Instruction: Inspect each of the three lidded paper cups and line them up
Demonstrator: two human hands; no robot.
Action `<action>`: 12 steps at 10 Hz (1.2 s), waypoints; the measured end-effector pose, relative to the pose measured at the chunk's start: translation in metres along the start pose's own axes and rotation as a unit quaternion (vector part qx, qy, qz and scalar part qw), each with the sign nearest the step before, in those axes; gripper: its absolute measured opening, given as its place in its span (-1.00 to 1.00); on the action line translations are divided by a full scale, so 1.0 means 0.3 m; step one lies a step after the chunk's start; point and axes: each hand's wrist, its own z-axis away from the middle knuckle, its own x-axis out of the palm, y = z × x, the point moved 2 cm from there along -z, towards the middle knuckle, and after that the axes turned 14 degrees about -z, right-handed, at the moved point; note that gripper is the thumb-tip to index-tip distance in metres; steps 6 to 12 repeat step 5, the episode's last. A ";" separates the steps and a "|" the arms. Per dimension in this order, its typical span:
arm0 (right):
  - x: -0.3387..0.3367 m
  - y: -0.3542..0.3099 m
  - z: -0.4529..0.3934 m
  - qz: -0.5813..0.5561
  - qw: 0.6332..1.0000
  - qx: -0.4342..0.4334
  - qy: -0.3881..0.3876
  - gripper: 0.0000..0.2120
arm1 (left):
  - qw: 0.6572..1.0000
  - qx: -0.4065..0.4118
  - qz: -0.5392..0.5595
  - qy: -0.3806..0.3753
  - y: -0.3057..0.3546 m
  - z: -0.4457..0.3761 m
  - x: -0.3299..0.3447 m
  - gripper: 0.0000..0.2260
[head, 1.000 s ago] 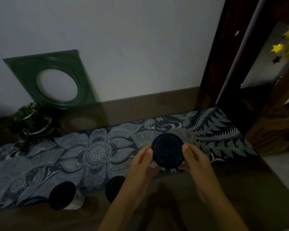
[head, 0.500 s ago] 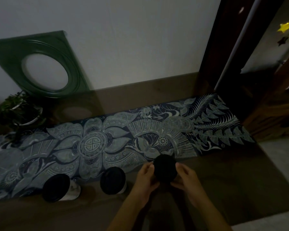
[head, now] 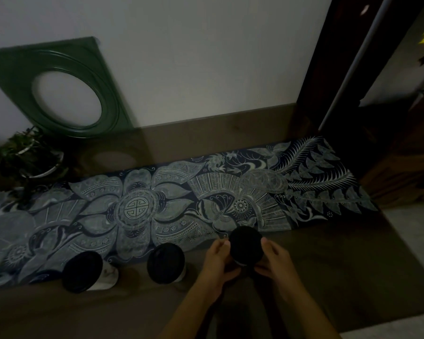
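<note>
Fingers (head: 222, 248) of both hands curl round the third cup (head: 246, 248), low at the counter's (head: 340, 277) near edge, right of two standing cups (head: 165, 263); release apparently remains.

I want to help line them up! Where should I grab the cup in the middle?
Hold the middle cup around its pale paper side, just under the black lid, coming from your near side. It stands upright with open table in front, and the wall is round and easy to wrap. Pinching the lid might pop it off.
</note>
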 end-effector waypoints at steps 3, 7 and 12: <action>-0.008 0.003 -0.012 0.009 1.000 -0.002 0.016 -0.57 | 0.999 -0.017 0.027 -0.006 0.001 0.012 0.008 -0.81; -0.004 -0.023 -0.002 0.005 1.000 -0.015 0.021 -0.70 | 0.999 -0.010 0.039 0.014 -0.009 -0.009 -0.004 -0.80; -0.004 -0.023 -0.002 0.005 1.000 -0.015 0.021 -0.70 | 0.999 -0.010 0.039 0.014 -0.009 -0.009 -0.004 -0.80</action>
